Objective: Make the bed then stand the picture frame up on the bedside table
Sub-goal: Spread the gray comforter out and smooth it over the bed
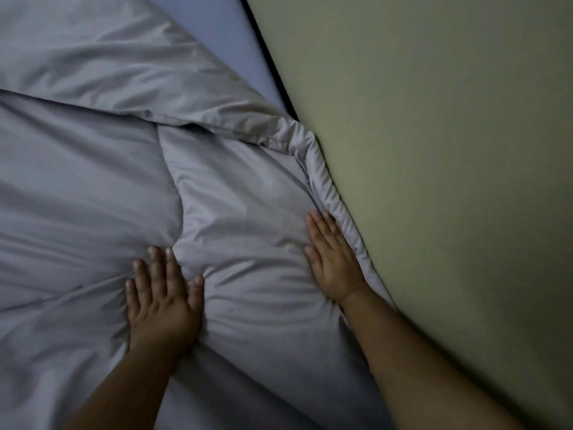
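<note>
I am on the first step, making the bed. Both of my hands lie flat on the grey blanket (242, 187), which fills the left and middle of the frame. My left hand (162, 293) is at the lower middle, fingers spread wide, palm pressing down where the cloth bunches into wrinkles. My right hand (333, 259) is a bit to the right, fingers straight and close together, pressing the blanket's thick rolled edge (322, 178) right beside the green wall (449, 150). Neither hand grabs anything; they are open and just push down.

A strip of blue sheet (229, 38) shows at the top middle, between the blanket and the wall. I think the blanket is not smooth yet. A big fold crosses the upper left and there are many creases near my left hand.

Next I think I should slide both hands outward to flatten the creases and pull that rolled edge straight.

I count two hands, one blanket, one sheet and one wall. The picture frame and the bench beside the bed are not in view, so I cannot tell where they are.
</note>
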Demonstrator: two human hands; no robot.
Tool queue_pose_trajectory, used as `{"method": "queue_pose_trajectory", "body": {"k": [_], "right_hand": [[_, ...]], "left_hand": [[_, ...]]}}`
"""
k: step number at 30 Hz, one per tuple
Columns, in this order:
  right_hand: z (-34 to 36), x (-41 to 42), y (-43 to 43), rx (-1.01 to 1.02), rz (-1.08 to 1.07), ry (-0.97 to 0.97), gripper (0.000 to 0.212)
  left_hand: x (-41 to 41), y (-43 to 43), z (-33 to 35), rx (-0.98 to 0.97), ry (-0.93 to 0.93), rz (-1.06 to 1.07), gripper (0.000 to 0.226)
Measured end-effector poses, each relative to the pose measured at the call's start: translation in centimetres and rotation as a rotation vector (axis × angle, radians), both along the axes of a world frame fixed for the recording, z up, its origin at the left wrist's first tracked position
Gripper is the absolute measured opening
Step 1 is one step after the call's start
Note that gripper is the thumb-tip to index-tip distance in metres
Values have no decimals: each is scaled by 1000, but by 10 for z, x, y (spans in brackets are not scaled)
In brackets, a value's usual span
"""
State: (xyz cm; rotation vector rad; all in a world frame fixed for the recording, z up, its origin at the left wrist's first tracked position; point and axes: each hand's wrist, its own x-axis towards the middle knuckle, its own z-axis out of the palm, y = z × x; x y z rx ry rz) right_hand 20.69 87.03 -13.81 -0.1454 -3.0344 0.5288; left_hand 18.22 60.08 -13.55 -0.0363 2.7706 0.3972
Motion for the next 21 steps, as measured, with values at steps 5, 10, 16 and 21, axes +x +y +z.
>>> {"method": "queue_pose_trajectory", "body": {"k": [5, 10, 16, 21], "right_hand": [[10, 23, -3, 59, 70, 51, 57], [-4, 27, -1, 48, 24, -61, 61], [-10, 21, -4, 65, 3, 47, 59], [-9, 15, -5, 37, -17, -20, 64]], "left_hand": [[2, -1, 0, 13, 16, -35, 81], [2, -5, -4, 0, 71, -44, 80], [-2, -7, -12, -37, 96, -47, 71], [-3, -10, -2, -34, 48, -68, 69]]}}
